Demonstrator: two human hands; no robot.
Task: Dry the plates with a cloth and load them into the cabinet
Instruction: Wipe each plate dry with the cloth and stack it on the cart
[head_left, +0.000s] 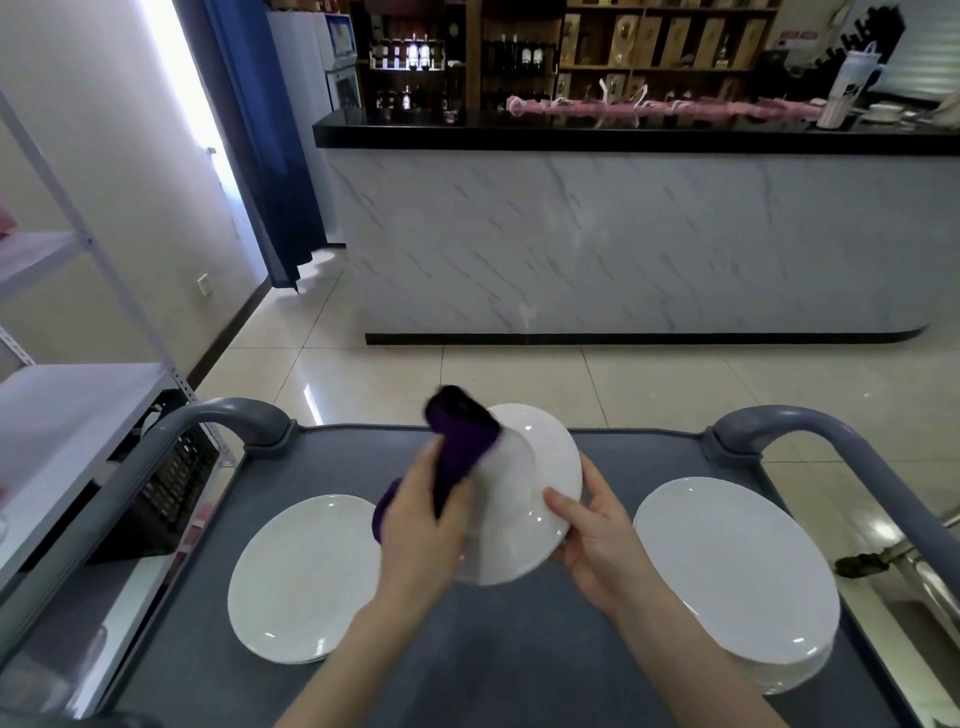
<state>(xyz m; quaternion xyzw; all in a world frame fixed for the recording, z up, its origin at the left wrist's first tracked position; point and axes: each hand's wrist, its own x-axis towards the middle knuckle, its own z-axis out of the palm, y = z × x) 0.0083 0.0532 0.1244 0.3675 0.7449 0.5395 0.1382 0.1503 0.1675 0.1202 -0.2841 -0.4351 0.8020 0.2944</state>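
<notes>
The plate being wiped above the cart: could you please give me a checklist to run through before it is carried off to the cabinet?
1. Grip on the held plate: ok; the right hand has its fingers curled round the lower right rim.
2. Cloth contact: ok; the left hand presses the purple cloth against the plate's upper left.
3. Plate dry: cannot tell; the cloth is blurred and no drops can be made out.
4. Clearance: ok; the plate is held tilted above the cart, between the single plate and the stack of plates.
5. Cabinet space: cannot tell; only a shelf rack shows at the left.
</notes>
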